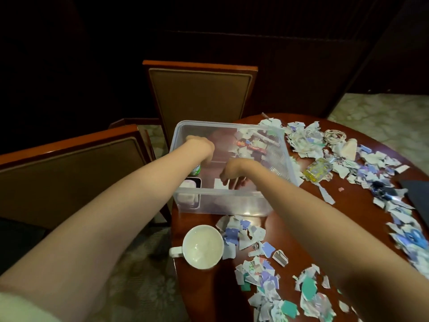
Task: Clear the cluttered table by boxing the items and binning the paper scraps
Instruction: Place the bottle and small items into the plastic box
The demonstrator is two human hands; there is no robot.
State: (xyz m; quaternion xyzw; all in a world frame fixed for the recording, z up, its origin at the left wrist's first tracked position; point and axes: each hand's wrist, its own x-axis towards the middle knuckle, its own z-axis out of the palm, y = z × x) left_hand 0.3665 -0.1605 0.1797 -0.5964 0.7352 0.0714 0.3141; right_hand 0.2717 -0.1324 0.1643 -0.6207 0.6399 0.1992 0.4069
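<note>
A clear plastic box [232, 201] stands at the left edge of the round wooden table [348, 201]. Both my hands reach down into it. My left hand [200, 147] is closed over the top of a small green-and-white bottle [196, 168] by the box's left wall. My right hand [234, 169] has its fingers curled down at a white card [219, 183] and a thin stick on the box floor; its grip is hidden. A phone-like device [189, 184] lies in the near left corner. Torn paper scraps [260, 275] cover the table.
A white mug [203, 246] stands in front of the box. To the right of the box lie a clear yellow bottle [318, 169], a coil of rubber bands [334, 135] and a black flat item [415, 189]. Two wooden chairs [199, 94] stand beside the table.
</note>
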